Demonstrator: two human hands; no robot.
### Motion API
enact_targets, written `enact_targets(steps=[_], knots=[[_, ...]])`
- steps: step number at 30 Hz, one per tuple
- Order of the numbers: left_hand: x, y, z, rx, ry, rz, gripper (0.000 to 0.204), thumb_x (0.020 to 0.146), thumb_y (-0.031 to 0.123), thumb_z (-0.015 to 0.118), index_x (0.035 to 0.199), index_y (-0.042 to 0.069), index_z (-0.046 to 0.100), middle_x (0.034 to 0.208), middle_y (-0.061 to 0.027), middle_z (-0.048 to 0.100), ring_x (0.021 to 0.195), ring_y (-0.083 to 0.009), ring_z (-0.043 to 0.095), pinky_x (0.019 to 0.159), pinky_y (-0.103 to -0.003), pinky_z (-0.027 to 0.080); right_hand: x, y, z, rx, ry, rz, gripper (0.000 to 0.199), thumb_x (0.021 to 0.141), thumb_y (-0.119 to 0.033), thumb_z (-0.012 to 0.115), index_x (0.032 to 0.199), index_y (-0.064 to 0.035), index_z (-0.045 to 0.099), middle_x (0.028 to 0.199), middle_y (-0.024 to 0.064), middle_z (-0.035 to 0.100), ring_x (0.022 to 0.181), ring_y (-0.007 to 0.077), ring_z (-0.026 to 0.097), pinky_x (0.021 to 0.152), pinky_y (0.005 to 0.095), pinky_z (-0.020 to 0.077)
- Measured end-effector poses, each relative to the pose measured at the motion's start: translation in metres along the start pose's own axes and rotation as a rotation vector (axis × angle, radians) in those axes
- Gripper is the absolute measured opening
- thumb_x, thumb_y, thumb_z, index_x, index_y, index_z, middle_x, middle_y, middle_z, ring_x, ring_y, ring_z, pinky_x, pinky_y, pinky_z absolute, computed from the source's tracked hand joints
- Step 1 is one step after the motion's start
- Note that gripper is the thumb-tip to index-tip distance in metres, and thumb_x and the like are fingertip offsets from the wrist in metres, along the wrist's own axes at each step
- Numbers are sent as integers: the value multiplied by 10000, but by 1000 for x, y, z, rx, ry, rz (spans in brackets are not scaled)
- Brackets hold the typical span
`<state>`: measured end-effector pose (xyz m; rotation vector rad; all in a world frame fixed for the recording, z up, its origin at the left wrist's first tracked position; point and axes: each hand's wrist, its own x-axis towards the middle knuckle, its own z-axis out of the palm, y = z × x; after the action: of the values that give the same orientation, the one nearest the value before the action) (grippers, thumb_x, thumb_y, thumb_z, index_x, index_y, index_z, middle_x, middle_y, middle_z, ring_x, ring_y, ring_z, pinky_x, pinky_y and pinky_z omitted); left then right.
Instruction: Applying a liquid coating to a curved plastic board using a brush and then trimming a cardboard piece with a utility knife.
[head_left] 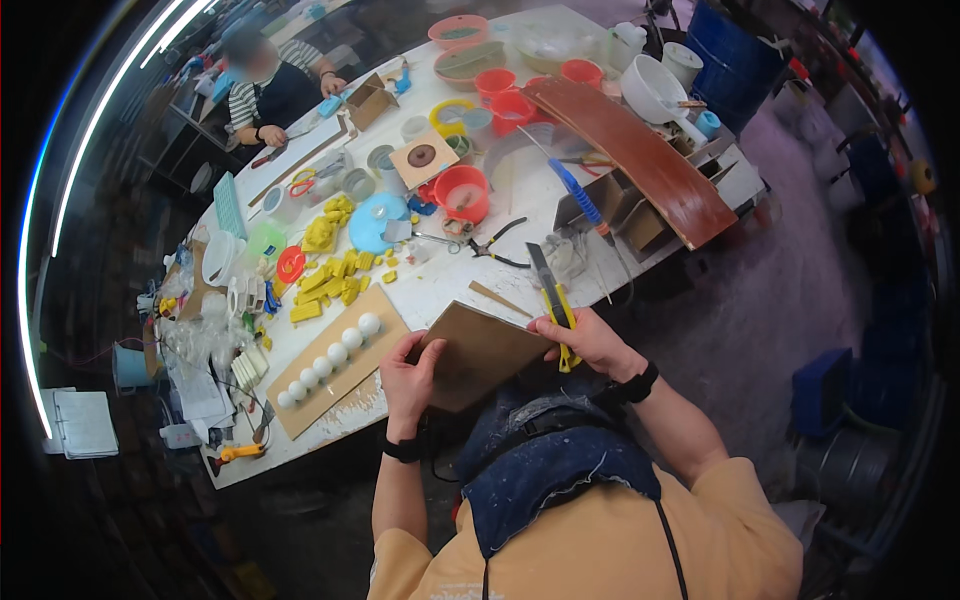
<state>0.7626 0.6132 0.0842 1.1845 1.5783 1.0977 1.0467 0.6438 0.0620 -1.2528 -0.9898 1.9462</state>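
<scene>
My left hand (408, 378) grips the left edge of a brown cardboard sheet (480, 350) held over the near edge of the white table (455, 280). Over the sheet's upper right corner, my right hand (590, 340) is closed on a yellow-handled utility knife (553, 298), whose blade end points away from me. A thin wooden strip (500, 299) lies just beyond the sheet. Left of it, a tan board (335, 375) carries a row of white balls (330, 362).
Yellow blocks (330, 280), black pliers (500, 245), red cups (462, 192) and bowls crowd the table. A long reddish-brown plank (640, 160) lies at the right over grey boxes. Another person (270, 95) sits at the far left end. Blue crates (825, 390) stand on the floor.
</scene>
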Motion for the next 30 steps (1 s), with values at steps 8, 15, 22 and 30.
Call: enact_targets(steps=[8, 15, 22, 30], knots=[[-31, 3, 32, 585, 28, 802, 293, 672, -5, 748, 944, 101, 723, 919, -25, 664, 919, -241, 594, 933, -433, 444, 3, 5, -3, 245, 85, 124, 426, 954, -342, 627, 1153, 33, 588, 944, 131, 672, 756, 202, 681, 646, 309, 574], [-54, -30, 38, 650, 83, 704, 307, 645, -10, 746, 937, 81, 724, 902, -37, 658, 878, -259, 587, 852, -414, 478, 43, 48, -17, -19, 159, 86, 370, 924, -321, 664, 1045, 27, 641, 853, 136, 690, 665, 220, 674, 602, 330, 557], [-78, -30, 7, 759, 204, 742, 323, 618, -28, 739, 925, 72, 735, 901, -48, 658, 875, -272, 585, 834, -409, 483, 127, 128, -10, -1147, 333, -162, 296, 859, -220, 691, 1099, -62, 620, 919, 175, 630, 799, 364, 659, 701, 434, 535], [-67, -35, 9, 676, 178, 606, 304, 683, -67, 697, 967, 40, 722, 899, -98, 637, 850, -280, 599, 793, -376, 494, 132, 140, -17, -905, 257, -78, 241, 807, -206, 687, 974, -33, 666, 993, 209, 666, 961, 386, 641, 819, 486, 516]])
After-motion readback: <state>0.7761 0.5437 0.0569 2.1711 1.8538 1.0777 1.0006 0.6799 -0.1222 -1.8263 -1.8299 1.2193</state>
